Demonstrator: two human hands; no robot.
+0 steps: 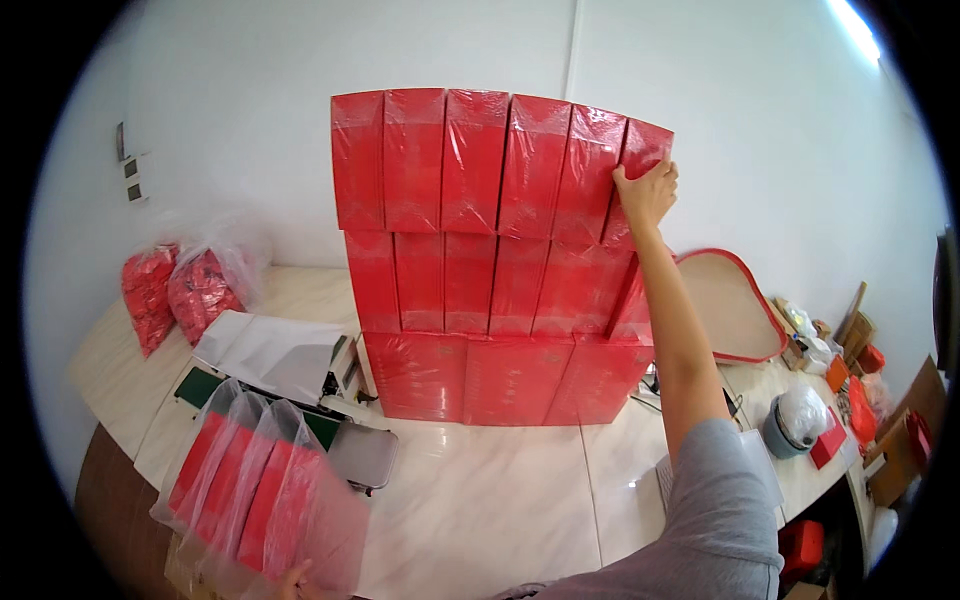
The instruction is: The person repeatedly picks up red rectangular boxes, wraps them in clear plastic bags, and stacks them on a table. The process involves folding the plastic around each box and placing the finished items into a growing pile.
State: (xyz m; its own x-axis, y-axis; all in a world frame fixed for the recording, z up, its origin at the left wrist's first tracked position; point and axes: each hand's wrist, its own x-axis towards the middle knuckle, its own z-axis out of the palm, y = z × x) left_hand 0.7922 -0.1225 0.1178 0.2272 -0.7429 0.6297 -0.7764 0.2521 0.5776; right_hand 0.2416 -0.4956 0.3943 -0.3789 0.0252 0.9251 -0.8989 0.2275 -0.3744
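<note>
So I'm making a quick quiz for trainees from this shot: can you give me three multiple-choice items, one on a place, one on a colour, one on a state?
1. Where is the right hand?
A. on the stack's top right box
B. on the sealing machine
C. on the tray

2. What colour are the stacked boxes?
A. blue
B. red
C. green

3. How are the boxes in the top row finished?
A. bare
B. opened
C. wrapped in clear film

Answers: 1 A, the fingers press the top right box; 2 B, every box is red; 3 C, glossy film wrinkles over them.
</note>
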